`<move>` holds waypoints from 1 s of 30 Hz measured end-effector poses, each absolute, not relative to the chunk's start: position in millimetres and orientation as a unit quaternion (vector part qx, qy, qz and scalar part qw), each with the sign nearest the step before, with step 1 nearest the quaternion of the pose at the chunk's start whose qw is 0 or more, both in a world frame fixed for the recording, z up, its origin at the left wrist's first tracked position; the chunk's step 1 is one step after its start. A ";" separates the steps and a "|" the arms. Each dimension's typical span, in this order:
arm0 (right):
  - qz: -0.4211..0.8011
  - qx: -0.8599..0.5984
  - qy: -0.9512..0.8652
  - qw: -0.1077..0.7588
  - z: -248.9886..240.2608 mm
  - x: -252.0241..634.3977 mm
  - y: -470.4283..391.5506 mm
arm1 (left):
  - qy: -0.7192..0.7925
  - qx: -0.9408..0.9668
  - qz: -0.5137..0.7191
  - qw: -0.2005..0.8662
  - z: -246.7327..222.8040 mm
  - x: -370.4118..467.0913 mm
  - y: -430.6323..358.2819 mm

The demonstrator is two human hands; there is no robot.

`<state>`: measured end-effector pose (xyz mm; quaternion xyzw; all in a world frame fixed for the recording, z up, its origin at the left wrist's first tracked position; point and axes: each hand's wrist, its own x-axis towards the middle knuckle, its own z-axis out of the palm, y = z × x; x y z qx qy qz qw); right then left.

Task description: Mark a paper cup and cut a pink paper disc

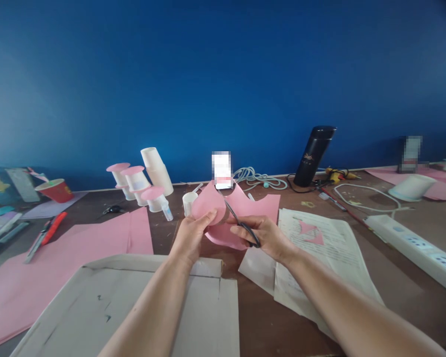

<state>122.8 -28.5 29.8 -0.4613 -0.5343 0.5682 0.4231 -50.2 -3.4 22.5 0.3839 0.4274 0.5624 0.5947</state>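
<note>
My left hand [194, 233] pinches a sheet of pink paper [223, 237] by its left side, thumb on top. A rounded piece at that side is partly cut from the rest, and the sheet's upper edge has curved cut-outs. In my right hand [263, 235] is a pair of scissors [247, 229] with black handles, fingers wrapped round the loops. The scissor blades reach up and left into the paper, along the rounded edge. Behind the paper a phone with a lit, blurred screen [222, 168] stands upright.
Stacked paper cups with pink discs [136, 179] stand left of centre. A utility knife [46, 235] lies on pink sheets [92, 240]. Cardboard [134, 302] lies under my left forearm, printed pages [319, 258] under my right. A black flask [314, 156] and power strip [416, 248] are rightward.
</note>
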 end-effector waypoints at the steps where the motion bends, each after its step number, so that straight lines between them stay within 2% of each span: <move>1: 0.569 -0.461 -0.534 0.423 30.5 122.5 -28.8 | 0.429 0.384 0.562 0.594 22.1 -50.6 -3.0; 17: 0.540 -0.470 -0.565 0.410 23.1 126.0 -26.4 | 0.444 0.360 0.587 0.573 16.7 -51.6 2.5; 30: 0.567 -0.433 -0.568 0.410 24.5 126.1 -27.2 | 0.447 0.459 0.515 0.569 21.2 -66.3 2.8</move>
